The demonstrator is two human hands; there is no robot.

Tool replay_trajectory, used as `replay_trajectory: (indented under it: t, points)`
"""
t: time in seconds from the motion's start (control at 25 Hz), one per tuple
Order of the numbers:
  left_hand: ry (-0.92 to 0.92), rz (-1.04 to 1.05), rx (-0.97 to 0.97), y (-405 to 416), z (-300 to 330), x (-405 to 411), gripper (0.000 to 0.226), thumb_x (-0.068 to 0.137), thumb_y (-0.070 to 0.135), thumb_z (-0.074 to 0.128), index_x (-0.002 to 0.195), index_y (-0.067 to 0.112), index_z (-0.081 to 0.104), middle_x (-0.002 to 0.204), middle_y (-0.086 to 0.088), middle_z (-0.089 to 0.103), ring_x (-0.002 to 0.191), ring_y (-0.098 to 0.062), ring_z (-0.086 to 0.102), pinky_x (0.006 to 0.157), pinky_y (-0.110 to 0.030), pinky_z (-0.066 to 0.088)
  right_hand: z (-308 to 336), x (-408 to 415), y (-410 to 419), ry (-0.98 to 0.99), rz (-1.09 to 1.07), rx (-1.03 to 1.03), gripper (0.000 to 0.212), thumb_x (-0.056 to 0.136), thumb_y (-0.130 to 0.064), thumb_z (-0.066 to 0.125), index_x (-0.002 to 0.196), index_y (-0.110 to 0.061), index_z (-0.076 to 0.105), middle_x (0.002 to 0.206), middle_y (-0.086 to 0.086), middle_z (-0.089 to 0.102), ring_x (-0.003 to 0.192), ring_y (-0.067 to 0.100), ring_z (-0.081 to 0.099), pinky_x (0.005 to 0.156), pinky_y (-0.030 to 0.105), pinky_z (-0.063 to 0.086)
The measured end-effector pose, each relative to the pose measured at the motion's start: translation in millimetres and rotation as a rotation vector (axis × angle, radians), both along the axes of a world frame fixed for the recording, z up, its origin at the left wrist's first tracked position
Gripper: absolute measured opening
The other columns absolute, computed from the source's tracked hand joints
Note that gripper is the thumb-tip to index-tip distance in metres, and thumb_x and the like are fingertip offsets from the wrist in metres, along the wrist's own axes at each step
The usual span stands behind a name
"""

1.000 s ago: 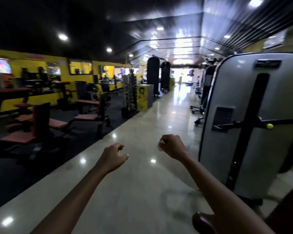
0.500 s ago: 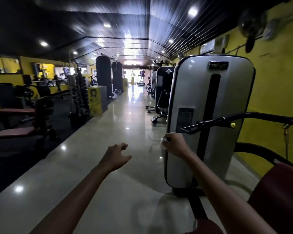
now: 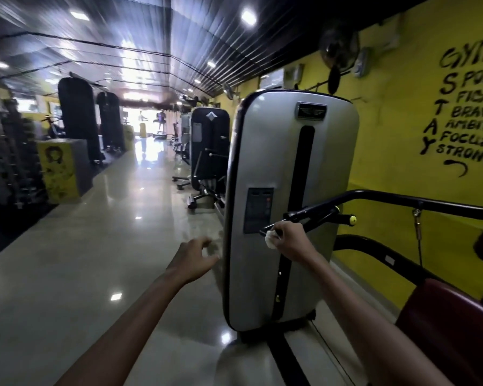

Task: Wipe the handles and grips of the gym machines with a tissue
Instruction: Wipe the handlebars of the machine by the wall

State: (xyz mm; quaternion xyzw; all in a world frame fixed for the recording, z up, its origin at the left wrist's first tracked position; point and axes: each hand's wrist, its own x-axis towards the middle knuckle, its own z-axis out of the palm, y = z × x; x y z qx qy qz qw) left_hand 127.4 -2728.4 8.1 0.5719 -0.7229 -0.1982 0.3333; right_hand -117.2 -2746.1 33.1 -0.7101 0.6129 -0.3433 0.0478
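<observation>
You are standing in a gym aisle, both bare arms reaching forward. Your right hand (image 3: 289,240) is gripping a crumpled white tissue (image 3: 271,238), fingers curled round it, and pressing it against the near tip of a black handle (image 3: 300,217) on the machine to your right. That handle is lying as a long slim bar, its long axis running from its lower left end at your hand up and to the right, where it is joining a curved black frame arm (image 3: 418,203). A second grip (image 3: 332,218) beside it is pointing right and ending in a yellow cap (image 3: 352,219).

Your left hand (image 3: 194,257) is hovering over the glossy floor (image 3: 95,246), holding nothing, its fingers loosely curled and slightly spread.

Behind the handle a tall silver weight-stack housing (image 3: 262,151) is standing upright, with a dark vertical slot down its middle. A dark red seat pad (image 3: 452,330) is showing at the lower right. The yellow wall (image 3: 388,140) on the right is carrying black painted lettering. Further down the aisle a black machine (image 3: 209,143) is standing, and on the left a yellow box (image 3: 59,168) is sitting beside a blurred rack (image 3: 14,160); whether anything is inside the box cannot be told.
</observation>
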Motion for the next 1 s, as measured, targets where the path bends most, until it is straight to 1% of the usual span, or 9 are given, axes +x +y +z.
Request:
replay_trajectory:
  t: [0.08, 0.16, 0.28, 0.4, 0.56, 0.68, 0.8, 0.92, 1.0]
  points:
    - [0.007, -0.060, -0.010, -44.8, -0.2, 0.0, 0.053, 0.083, 0.025, 0.067, 0.133, 0.011, 0.054, 0.130, -0.009, 0.060, 0.123, -0.022, 0.054, 0.100, -0.033, 0.045, 3.0, -1.8, -27.1, 0.006, -0.060, -0.001, 0.022, 0.086, -0.011, 0.062, 0.068, -0.001, 0.056, 0.065, 0.003, 0.054, 0.058, 0.009, 0.049, 0.049, 0.012, 0.034]
    - [-0.005, -0.115, -0.022, -88.5, 2.2, 2.3, 0.055, 0.082, 0.029, 0.068, 0.133, 0.013, 0.054, 0.131, -0.008, 0.059, 0.123, -0.022, 0.053, 0.100, -0.037, 0.046, 5.8, 0.6, -53.0, -0.019, -0.121, -0.007, 0.026, 0.087, -0.012, 0.062, 0.064, -0.002, 0.054, 0.063, 0.001, 0.052, 0.057, 0.009, 0.050, 0.053, 0.023, 0.042]
    - [-0.034, -0.209, -0.048, -156.5, 13.3, 4.1, 0.055, 0.083, 0.029, 0.069, 0.133, 0.011, 0.054, 0.130, -0.008, 0.060, 0.121, -0.020, 0.055, 0.097, -0.029, 0.044, 13.5, 7.1, -88.9, -0.015, -0.230, -0.028, 0.041, 0.086, -0.009, 0.063, 0.054, -0.016, 0.039, 0.056, -0.006, 0.045, 0.052, 0.003, 0.046, 0.050, 0.009, 0.037]
    - [-0.037, -0.306, -0.073, -218.4, 20.5, -4.9, 0.055, 0.084, 0.028, 0.069, 0.133, 0.010, 0.053, 0.130, -0.006, 0.060, 0.120, -0.019, 0.055, 0.092, -0.023, 0.041, 16.5, 3.8, -122.1, -0.012, -0.342, -0.042, 0.036, 0.087, -0.008, 0.062, 0.057, -0.013, 0.043, 0.054, -0.010, 0.042, 0.049, -0.002, 0.040, 0.049, 0.006, 0.035]
    - [-0.024, -0.455, -0.049, -280.3, 9.3, -35.5, 0.055, 0.085, 0.026, 0.069, 0.134, 0.008, 0.052, 0.133, -0.007, 0.058, 0.122, -0.016, 0.054, 0.090, -0.014, 0.036, 15.7, -19.6, -163.5, 0.040, -0.465, 0.010, 0.029, 0.089, -0.012, 0.058, 0.062, -0.009, 0.047, 0.058, -0.002, 0.043, 0.052, 0.004, 0.036, 0.047, 0.017, 0.029]
    - [-0.015, -0.576, -0.054, -328.2, 3.6, -68.6, 0.054, 0.085, 0.025, 0.069, 0.133, 0.007, 0.052, 0.131, -0.008, 0.059, 0.121, -0.016, 0.055, 0.094, -0.016, 0.038, 14.5, -46.8, -198.0, 0.044, -0.557, 0.030, 0.020, 0.090, -0.013, 0.056, 0.076, 0.001, 0.057, 0.068, 0.007, 0.050, 0.061, 0.019, 0.046, 0.053, 0.027, 0.031]
    - [-0.011, -0.638, -0.064, -369.7, 2.3, -101.8, 0.054, 0.084, 0.026, 0.069, 0.132, 0.007, 0.054, 0.129, -0.009, 0.061, 0.120, -0.017, 0.056, 0.095, -0.019, 0.040, 11.6, -77.0, -232.2, 0.075, -0.627, 0.050, 0.019, 0.090, -0.013, 0.055, 0.076, 0.001, 0.057, 0.073, 0.012, 0.053, 0.066, 0.030, 0.047, 0.049, 0.021, 0.026]
    - [-0.016, -0.715, -0.056, -413.0, 3.8, -135.8, 0.054, 0.085, 0.026, 0.068, 0.133, 0.007, 0.053, 0.132, -0.008, 0.058, 0.123, -0.017, 0.053, 0.093, -0.016, 0.038, 13.2, -101.7, -267.2, 0.101, -0.678, 0.040, 0.032, 0.089, -0.012, 0.055, 0.060, -0.013, 0.041, 0.061, -0.001, 0.039, 0.056, 0.015, 0.034, 0.045, 0.018, 0.029]
    - [-0.004, -0.752, -0.049, -445.4, 5.7, -158.8, 0.055, 0.086, 0.027, 0.068, 0.135, 0.008, 0.051, 0.135, -0.008, 0.056, 0.124, -0.017, 0.051, 0.092, -0.015, 0.036, 16.2, -111.9, -288.7, 0.093, -0.745, 0.039, 0.028, 0.090, -0.013, 0.055, 0.063, -0.012, 0.045, 0.061, -0.002, 0.040, 0.056, 0.011, 0.036, 0.044, 0.019, 0.025]
